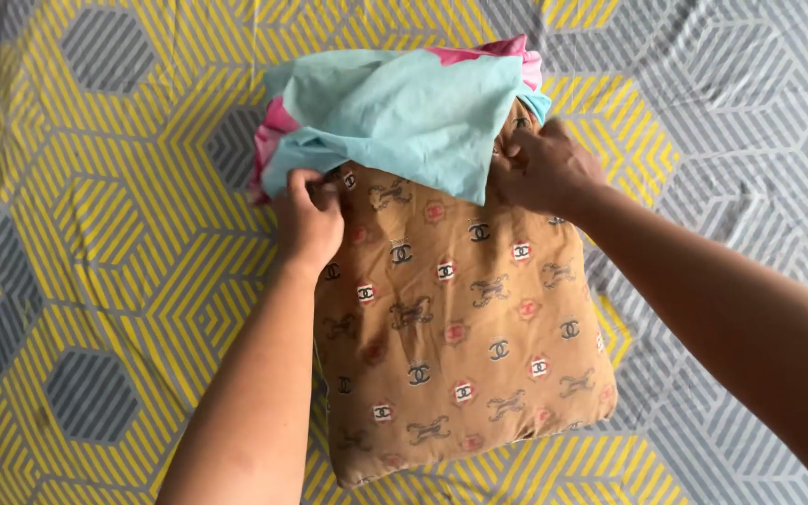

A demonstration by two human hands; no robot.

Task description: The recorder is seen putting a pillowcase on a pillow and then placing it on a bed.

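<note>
Brown patterned pillow [460,327] is lying on a yellow-and-grey sheet [95,281], its far end sitting inside a turquoise-and-pink cover [404,112]. Left hand [309,220] and right hand [542,168] are each pinching the cover's edge, fingers closed.

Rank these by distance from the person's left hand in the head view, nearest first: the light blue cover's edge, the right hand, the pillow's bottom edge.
From the left hand:
1. Light blue cover: its edge is gripped in the fingers, at the pillow's top left.
2. Right hand: across the pillow, top right.
3. Bottom edge of the brown patterned pillow: lowest in view.
</note>
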